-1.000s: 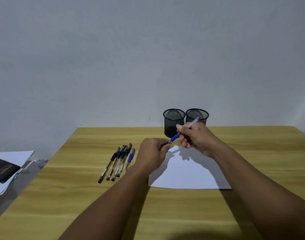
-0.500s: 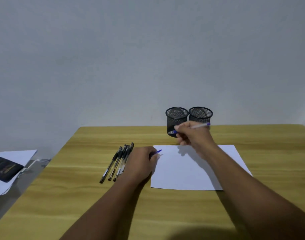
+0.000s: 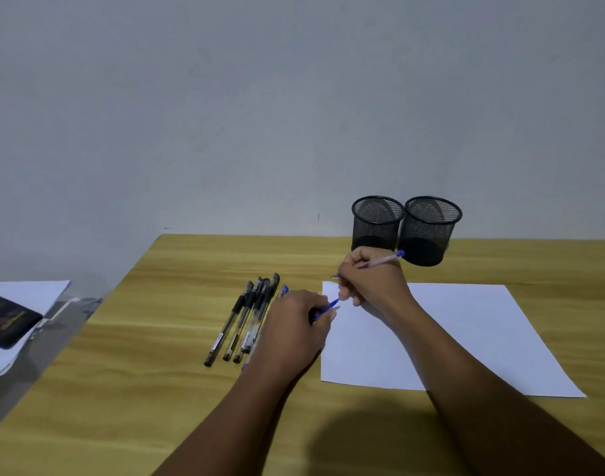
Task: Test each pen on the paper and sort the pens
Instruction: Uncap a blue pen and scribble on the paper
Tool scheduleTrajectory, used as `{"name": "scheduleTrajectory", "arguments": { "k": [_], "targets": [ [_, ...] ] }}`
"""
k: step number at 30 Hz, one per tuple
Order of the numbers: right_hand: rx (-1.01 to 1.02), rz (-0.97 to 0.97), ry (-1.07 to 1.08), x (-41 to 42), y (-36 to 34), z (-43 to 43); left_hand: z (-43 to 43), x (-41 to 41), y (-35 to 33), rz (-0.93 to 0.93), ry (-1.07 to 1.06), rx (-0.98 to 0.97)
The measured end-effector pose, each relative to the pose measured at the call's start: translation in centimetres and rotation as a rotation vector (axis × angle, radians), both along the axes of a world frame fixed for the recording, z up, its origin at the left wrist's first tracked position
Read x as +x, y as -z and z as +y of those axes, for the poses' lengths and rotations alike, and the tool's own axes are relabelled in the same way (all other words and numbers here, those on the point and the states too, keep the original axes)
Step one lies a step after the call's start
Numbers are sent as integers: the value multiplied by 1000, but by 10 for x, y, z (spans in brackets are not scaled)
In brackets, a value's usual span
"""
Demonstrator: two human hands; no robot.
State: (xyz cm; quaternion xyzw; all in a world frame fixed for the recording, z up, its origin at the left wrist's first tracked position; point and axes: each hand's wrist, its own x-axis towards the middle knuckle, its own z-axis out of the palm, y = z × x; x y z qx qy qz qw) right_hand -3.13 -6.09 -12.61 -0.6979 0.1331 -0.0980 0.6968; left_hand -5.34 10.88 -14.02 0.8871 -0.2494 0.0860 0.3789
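Note:
A white sheet of paper (image 3: 466, 334) lies on the wooden table (image 3: 157, 389). My right hand (image 3: 373, 283) grips a clear pen with a blue end (image 3: 383, 260), its tip at the paper's far left corner. My left hand (image 3: 294, 328) rests at the paper's left edge, closed around the blue pen cap (image 3: 328, 308). Just left of that hand, several black pens (image 3: 242, 321) lie side by side, with one blue pen (image 3: 283, 290) partly hidden under it. Two black mesh cups (image 3: 376, 221) (image 3: 431, 228) stand empty at the table's back edge.
Off the table's left edge lies a stack of white papers (image 3: 23, 293) with a dark rectangular object (image 3: 7, 319) on top. A plain grey wall rises behind the table.
My right hand came down from in front of the cups to the paper's far left corner with the pen. My left hand stays by the paper's left edge with the cap.

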Motion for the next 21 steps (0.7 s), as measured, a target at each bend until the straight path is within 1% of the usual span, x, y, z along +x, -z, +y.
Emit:
{"name": "scheduleTrajectory", "arguments": {
  "k": [7,12,17,21],
  "targets": [
    [-61,-89,50,10,14,2,2,3,-1,22,-36,-59],
    [-34,-123,35,11,24,0,9,9,-4,62,11,-20],
    [21,-155,-13,12,25,1,8,6,-3,21,-7,-21],
    [23,-179,-29,12,26,2,7,6,-3,11,-21,-31]
  ]
}}
